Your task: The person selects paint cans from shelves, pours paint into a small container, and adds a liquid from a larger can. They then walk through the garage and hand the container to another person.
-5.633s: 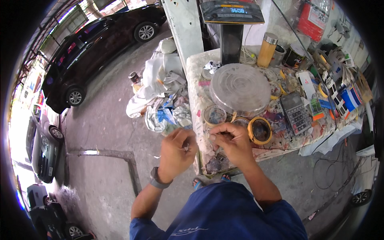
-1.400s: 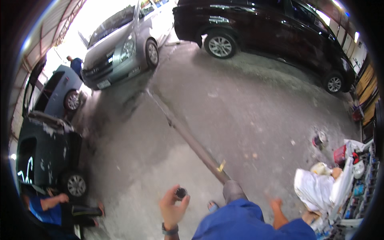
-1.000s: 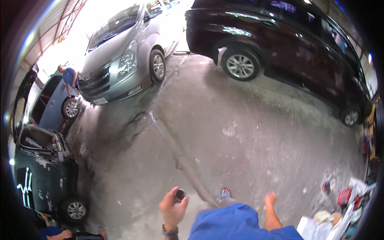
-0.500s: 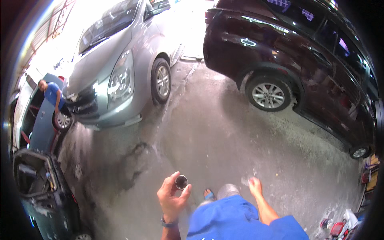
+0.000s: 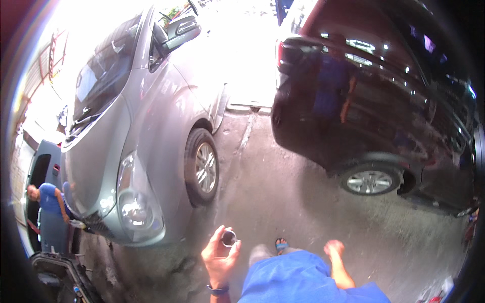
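Observation:
My left hand (image 5: 218, 262) is closed round the rim of a small round cup (image 5: 229, 238) with a pale edge. Something dark shows inside it, too small to make out. The thumb and fingers grip its sides, and the cup is held up in front of my body. On the other side, my right hand (image 5: 334, 248) hangs beside my blue shirt with its fingers loosely curled. Nothing shows in it, and it touches nothing.
A silver-grey vehicle (image 5: 151, 111) stands at the left. At the right is a dark maroon vehicle (image 5: 313, 121). Concrete floor (image 5: 247, 187) runs between them. A person in a blue shirt (image 5: 49, 197) is at far left, near a dark detached vehicle door (image 5: 55, 265).
I have moved forward, so both vehicles now appear larger and nearer. The cup stays in my left hand at about the same height. My right hand has swung slightly outward and lower.

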A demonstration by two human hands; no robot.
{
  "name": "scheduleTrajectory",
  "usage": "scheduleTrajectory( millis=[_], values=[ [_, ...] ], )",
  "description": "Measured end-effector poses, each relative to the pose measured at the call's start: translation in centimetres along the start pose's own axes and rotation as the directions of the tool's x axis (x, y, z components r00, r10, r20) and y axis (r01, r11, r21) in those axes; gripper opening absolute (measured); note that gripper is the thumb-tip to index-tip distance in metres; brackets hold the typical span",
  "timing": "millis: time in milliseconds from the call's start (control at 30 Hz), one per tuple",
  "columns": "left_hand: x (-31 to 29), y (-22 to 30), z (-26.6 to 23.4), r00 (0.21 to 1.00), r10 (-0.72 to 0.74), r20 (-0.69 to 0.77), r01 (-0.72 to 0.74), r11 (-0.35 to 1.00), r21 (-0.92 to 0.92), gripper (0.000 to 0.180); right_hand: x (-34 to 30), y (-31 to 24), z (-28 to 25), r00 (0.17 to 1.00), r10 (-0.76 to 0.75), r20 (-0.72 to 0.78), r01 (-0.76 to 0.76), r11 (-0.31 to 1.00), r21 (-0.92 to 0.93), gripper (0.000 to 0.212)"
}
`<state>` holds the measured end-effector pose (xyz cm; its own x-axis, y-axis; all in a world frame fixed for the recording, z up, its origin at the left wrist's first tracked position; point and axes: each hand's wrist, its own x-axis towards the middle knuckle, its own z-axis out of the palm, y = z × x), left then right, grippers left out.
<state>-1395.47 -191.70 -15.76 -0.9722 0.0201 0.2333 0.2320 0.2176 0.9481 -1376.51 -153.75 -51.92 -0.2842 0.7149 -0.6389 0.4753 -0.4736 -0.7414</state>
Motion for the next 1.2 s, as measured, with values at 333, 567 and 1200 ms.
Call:
scheduleTrajectory(
  millis=[333, 567, 1200],
  values=[
    [42.8, -14.7, 6.2, 0.996, 0.081, 0.028, -0.078, 0.991, -0.108, 0.050, 0.9, -47.1, 57.2, 0.123, -0.777, 0.618, 0.952, 0.268, 0.148, 0.015],
    [75.3, -15.1, 16.8, 0.943, 0.024, 0.332, 0.079, 0.953, -0.293, 0.057, 5.5, -50.9, 64.0, 0.731, -0.383, 0.564, 0.543, 0.828, -0.142, 0.011],
    [148.9, -29.5, 54.0, 0.922, 0.134, 0.364, 0.045, 0.894, -0.445, 0.066, 44.3, -117.9, 113.9, 0.468, -0.644, 0.605, 0.660, 0.710, 0.246, 0.008]
  ],
)
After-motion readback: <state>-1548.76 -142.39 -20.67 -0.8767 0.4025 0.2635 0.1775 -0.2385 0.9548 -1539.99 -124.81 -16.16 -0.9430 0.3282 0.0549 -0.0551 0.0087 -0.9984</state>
